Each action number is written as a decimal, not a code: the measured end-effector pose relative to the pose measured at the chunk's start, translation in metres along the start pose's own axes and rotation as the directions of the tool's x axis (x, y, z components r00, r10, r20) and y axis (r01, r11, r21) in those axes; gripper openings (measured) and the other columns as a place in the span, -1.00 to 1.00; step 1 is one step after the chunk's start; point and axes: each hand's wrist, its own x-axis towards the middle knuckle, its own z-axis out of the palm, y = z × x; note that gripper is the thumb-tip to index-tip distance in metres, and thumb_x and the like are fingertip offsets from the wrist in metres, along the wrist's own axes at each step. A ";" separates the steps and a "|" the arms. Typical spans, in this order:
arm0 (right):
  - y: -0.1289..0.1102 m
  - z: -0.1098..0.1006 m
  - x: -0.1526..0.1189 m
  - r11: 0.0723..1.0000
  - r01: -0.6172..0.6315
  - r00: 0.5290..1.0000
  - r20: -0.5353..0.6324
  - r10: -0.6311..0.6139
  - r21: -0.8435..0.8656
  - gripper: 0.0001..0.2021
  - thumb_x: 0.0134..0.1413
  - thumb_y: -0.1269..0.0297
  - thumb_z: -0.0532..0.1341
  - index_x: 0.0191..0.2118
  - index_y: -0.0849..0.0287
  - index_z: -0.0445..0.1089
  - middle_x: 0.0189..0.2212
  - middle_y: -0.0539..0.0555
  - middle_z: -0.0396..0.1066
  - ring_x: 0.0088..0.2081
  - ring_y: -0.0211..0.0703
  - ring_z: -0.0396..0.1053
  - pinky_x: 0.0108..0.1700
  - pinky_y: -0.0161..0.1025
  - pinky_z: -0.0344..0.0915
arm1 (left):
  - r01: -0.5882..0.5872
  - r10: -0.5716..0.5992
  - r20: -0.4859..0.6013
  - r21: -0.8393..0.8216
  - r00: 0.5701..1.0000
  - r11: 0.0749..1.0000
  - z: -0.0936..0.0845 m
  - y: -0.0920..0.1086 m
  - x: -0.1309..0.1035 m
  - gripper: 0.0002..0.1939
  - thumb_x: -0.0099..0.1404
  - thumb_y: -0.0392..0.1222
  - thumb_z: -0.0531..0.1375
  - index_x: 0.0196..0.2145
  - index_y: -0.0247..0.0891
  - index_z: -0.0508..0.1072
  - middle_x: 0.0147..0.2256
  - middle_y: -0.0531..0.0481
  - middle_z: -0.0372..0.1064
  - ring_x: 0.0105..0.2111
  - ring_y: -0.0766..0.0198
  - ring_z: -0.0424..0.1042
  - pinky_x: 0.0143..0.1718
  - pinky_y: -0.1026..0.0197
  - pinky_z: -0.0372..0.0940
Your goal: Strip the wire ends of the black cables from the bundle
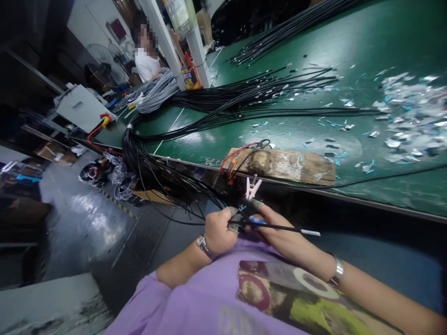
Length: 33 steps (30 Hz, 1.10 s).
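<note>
My left hand (220, 231), a watch on its wrist, is closed around a thin black cable (279, 226) in front of my body. The cable runs rightward to a white end and passes by my right hand (270, 224). Fine coloured wires (242, 208) stick out of a cable end between my hands. The fingers of my right hand are closed at the cable; its exact grip is partly hidden. Tape covers some fingertips, one wrap being blue. Just above my right fingers, a pale pink clip (253, 188) sits by the bench edge.
A wooden board (296, 166) with red and black leads lies along the edge of the green bench (209, 144). Black cable bundles (223, 100) cross it and hang off its edge. Foil scraps (415, 116) are strewn at right. A person (146, 60) is at the far left.
</note>
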 end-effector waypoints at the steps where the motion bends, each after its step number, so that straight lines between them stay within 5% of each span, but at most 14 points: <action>1: 0.000 0.001 0.001 1.000 -0.004 1.000 -0.018 0.004 -0.022 -0.77 -0.03 0.20 0.14 -0.21 0.14 0.27 -0.47 -0.05 0.27 -0.45 -0.24 0.26 -0.42 -0.29 0.23 | -0.013 0.013 -0.002 0.011 1.000 1.000 0.001 0.000 0.000 -0.85 0.01 -0.33 0.06 -0.46 -0.24 0.41 -0.63 0.00 0.35 -0.62 0.29 0.30 -0.57 0.29 0.13; 6: 0.004 0.003 0.002 0.999 -0.010 0.998 -0.057 0.008 -0.041 -0.82 0.02 0.14 0.11 -0.34 0.13 0.20 -0.61 -0.15 0.09 -0.59 -0.34 0.04 -0.58 -0.34 0.03 | -0.043 0.042 0.021 0.020 0.999 0.999 0.004 -0.001 -0.001 -0.89 0.03 -0.29 0.09 -0.46 -0.24 0.42 -0.63 0.00 0.35 -0.61 0.30 0.31 -0.54 0.29 0.16; 11: 0.007 0.001 0.000 1.000 0.001 1.000 -0.013 -0.001 -0.007 -0.77 -0.03 0.29 0.11 -0.19 0.14 0.22 -0.57 -0.13 0.20 -0.58 -0.33 0.11 -0.54 -0.33 0.09 | 0.038 -0.037 0.010 -0.054 0.999 0.998 0.000 -0.002 -0.001 -0.83 0.03 -0.36 0.08 -0.41 -0.25 0.43 -0.57 0.01 0.38 -0.56 0.31 0.34 -0.49 0.30 0.22; 17: 0.000 -0.007 -0.001 0.950 0.094 0.990 -0.070 -0.120 -0.299 -0.89 -0.01 0.19 0.09 -0.38 0.08 0.21 -0.60 -0.05 0.33 -0.54 -0.19 0.25 -0.46 -0.24 0.17 | 0.190 -0.181 0.062 -0.400 0.982 0.896 -0.007 0.003 0.006 -0.94 0.09 -0.32 0.10 -0.51 -0.28 0.36 -0.61 0.06 0.32 -0.59 0.39 0.26 -0.53 0.35 0.20; 19: -0.003 -0.008 -0.001 0.930 0.135 0.979 -0.099 -0.178 -0.341 -0.84 -0.01 0.12 0.11 -0.44 0.06 0.18 -0.63 -0.06 0.31 -0.57 -0.20 0.21 -0.48 -0.24 0.14 | 0.278 -0.246 0.129 -0.485 0.961 0.829 -0.008 0.005 0.008 -0.84 0.16 -0.25 0.10 -0.56 -0.28 0.31 -0.67 0.10 0.26 -0.64 0.42 0.21 -0.57 0.37 0.17; 22: -0.005 -0.006 0.002 0.973 0.133 0.972 -0.167 -0.166 -0.190 -0.77 -0.09 0.06 0.19 -0.47 0.07 0.19 -0.63 -0.07 0.26 -0.57 -0.24 0.16 -0.52 -0.28 0.11 | 0.341 -0.289 0.181 -0.519 0.940 0.784 -0.008 0.006 0.009 -0.74 0.21 -0.18 0.10 -0.61 -0.28 0.26 -0.72 0.12 0.20 -0.67 0.45 0.18 -0.60 0.39 0.14; 27: -0.004 0.000 0.008 0.920 -0.152 0.976 -0.092 0.197 0.361 -0.67 -0.25 0.07 0.32 -0.47 0.12 0.18 -0.73 -0.21 0.02 -0.70 -0.44 -0.14 -0.67 -0.40 -0.17 | 0.300 -0.209 0.229 -0.505 0.951 0.809 -0.005 0.006 0.005 -0.85 0.13 -0.28 0.12 -0.58 -0.29 0.30 -0.68 0.10 0.26 -0.65 0.43 0.22 -0.59 0.38 0.14; 33: -0.002 0.003 0.010 0.842 -0.255 0.960 0.022 0.278 0.476 -0.66 -0.29 0.11 0.37 -0.49 0.16 0.23 -0.66 -0.13 0.23 -0.71 -0.49 -0.12 -0.68 -0.44 -0.20 | 0.292 -0.179 0.267 -0.481 0.947 0.827 -0.005 0.006 0.003 -0.87 0.11 -0.33 0.10 -0.58 -0.29 0.31 -0.67 0.10 0.26 -0.64 0.43 0.22 -0.57 0.38 0.15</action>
